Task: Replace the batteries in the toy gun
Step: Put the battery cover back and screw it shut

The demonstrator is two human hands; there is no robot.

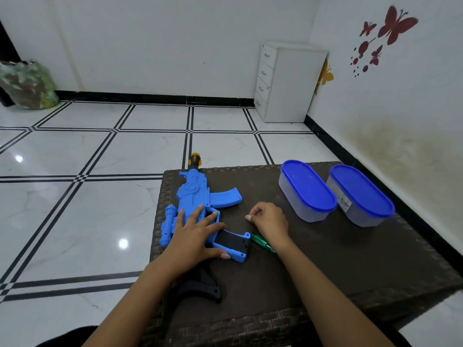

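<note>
Head view: toy gun (pixel 198 196) flat on dark table (pixel 325 259), left edge. Left hand (pixel 195 236) spread flat, pinning body. Right hand (pixel 269 221) loosely curled, holding nothing visible, beside green screwdriver (pixel 263 242). Likely pre-opening step; next: pick up screwdriver, undo grip cover.

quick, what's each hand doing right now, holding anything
Left hand: open, fingers straight, pressing flat on the blue toy gun.
Right hand: fingers curled on the table; whether it holds anything cannot be told. The green screwdriver lies under its wrist.
</note>
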